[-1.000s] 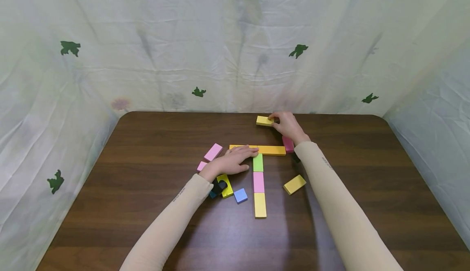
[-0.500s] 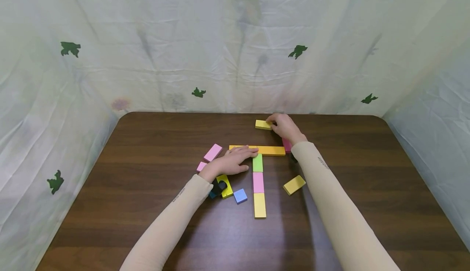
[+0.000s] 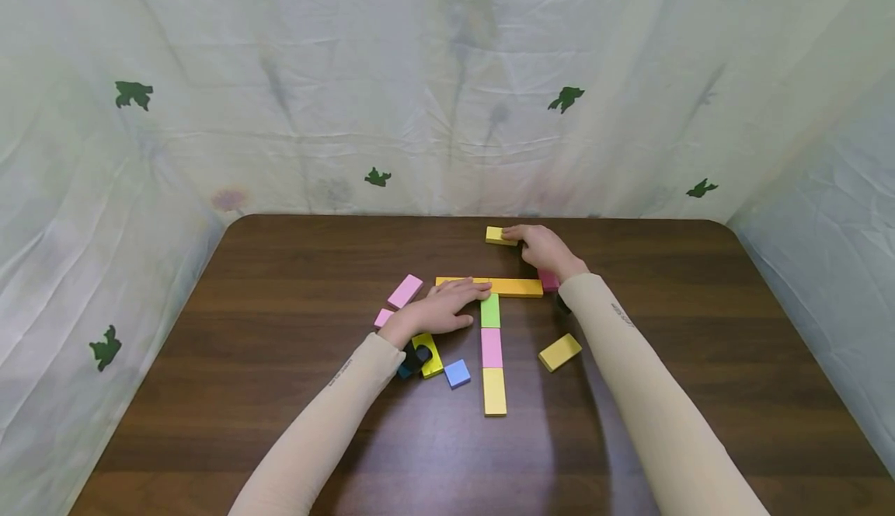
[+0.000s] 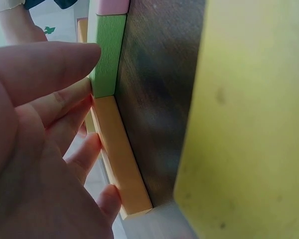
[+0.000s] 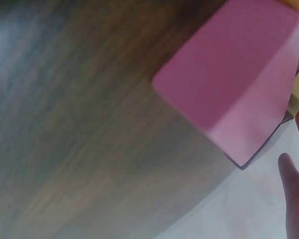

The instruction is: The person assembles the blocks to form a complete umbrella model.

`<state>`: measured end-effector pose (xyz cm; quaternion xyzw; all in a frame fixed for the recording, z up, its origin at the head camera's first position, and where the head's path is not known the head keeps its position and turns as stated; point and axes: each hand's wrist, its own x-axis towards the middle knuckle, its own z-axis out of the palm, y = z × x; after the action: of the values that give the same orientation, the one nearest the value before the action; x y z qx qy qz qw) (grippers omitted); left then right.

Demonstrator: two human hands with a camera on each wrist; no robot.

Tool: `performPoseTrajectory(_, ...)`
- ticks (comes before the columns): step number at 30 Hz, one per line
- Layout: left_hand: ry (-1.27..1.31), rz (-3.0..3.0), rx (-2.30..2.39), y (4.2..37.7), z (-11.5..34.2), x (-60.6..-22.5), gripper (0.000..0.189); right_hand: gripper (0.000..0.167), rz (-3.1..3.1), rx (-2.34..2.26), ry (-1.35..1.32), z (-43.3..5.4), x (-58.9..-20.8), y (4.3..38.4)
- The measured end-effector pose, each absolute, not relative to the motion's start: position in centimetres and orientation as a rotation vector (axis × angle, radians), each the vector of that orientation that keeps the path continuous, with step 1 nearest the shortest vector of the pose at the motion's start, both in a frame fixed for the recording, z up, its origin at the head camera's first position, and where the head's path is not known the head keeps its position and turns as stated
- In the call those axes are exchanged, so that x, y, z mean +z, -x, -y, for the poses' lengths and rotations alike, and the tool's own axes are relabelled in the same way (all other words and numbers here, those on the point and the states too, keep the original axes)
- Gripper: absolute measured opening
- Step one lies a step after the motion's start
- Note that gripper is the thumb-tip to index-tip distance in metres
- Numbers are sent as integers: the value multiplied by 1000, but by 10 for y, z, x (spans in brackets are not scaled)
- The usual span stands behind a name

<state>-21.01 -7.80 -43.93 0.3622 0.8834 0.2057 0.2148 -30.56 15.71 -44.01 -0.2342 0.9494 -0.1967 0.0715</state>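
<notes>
My left hand (image 3: 440,308) lies with fingers extended along a row of orange blocks (image 3: 516,287). In the left wrist view, its fingertips touch the side of an orange block (image 4: 120,154) beside a green block (image 4: 108,55). Toward me from the orange row runs a column: the green block (image 3: 490,310), a pink block (image 3: 492,347) and a yellow block (image 3: 494,392). At the back, my right hand (image 3: 548,250) reaches out with its fingertips on the right end of another yellow block (image 3: 493,235). A dark pink block (image 3: 548,280) stands at the orange row's right end, partly under the wrist.
To the left lie loose blocks: a pink one (image 3: 405,291), a smaller pink one (image 3: 384,317), a bright yellow one (image 3: 431,357) and a blue one (image 3: 457,374). Another yellow block (image 3: 560,352) lies right of the column. A printed curtain (image 3: 447,112) hangs behind the table.
My right hand has come slightly toward me with the back yellow block, and its fingers have gone from pinching the block to reaching over its end. My left hand has stayed put.
</notes>
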Motion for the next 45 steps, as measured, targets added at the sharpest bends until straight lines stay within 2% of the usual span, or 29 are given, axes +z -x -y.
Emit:
performPoseTrajectory(34,-1015,-2445,571,210,78,-439,53,54,-2839,-756,665,-172,-443,310)
performPoseTrajectory(45,-1019,-2462,557,211,78,-443,53,44,-2880,-798,539,-185,-451,307)
